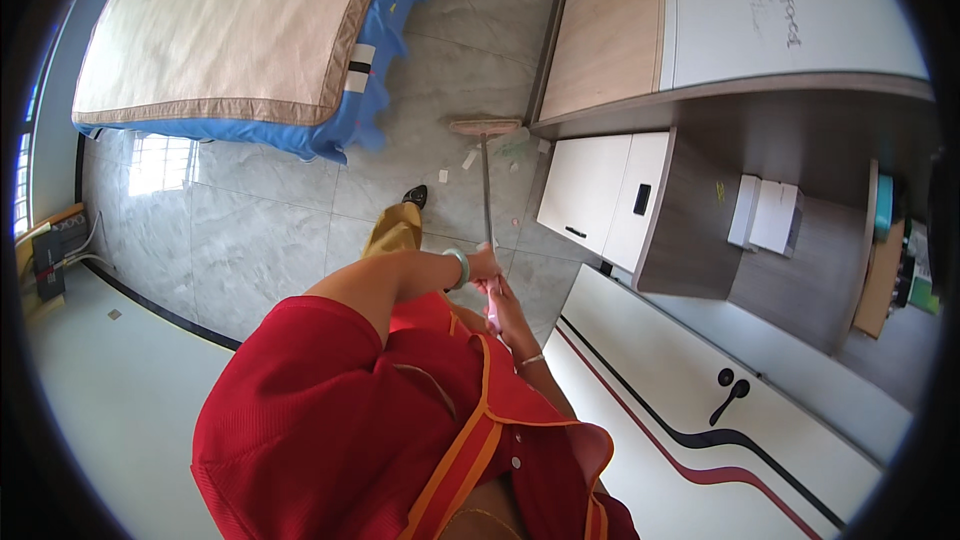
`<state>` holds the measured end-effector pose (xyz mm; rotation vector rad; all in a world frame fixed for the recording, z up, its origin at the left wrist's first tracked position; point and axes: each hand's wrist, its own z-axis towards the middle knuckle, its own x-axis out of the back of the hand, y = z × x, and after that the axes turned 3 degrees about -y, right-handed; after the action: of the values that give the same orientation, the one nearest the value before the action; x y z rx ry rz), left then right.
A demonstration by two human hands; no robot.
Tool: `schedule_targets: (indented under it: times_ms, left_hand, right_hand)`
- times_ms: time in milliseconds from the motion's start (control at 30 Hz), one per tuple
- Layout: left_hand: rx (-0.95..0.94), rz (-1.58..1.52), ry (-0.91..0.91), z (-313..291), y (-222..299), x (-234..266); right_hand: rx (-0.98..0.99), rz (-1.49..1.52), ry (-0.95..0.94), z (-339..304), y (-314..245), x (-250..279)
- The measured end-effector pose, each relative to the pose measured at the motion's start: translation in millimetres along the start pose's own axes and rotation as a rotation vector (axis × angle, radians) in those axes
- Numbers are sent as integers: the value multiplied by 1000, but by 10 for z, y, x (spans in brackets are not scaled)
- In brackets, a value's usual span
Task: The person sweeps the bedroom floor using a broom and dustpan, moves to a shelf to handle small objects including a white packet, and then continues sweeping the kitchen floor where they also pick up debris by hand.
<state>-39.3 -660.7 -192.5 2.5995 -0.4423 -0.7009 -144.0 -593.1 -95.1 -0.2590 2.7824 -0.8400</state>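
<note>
Broom with grey pole and flat pinkish head points straight ahead over grey tiled floor, left hand gripping it nearer that head, right hand closed around its pink grip.

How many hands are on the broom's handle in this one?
2: the left hand, nearer the broom head, and the right hand, beside it at the pink grip. No other hands show.
</note>
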Motion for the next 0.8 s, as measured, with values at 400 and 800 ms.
schedule_targets:
  times_ms: [400,800]
  left_hand:
    - [-161,231,-372,-445,-1046,-1319]
    - [-155,343,-377,-298,-765,-1248]
  right_hand:
    - [195,-167,74,-1575,835,329]
    - [321,-175,221,-1541,656,424]
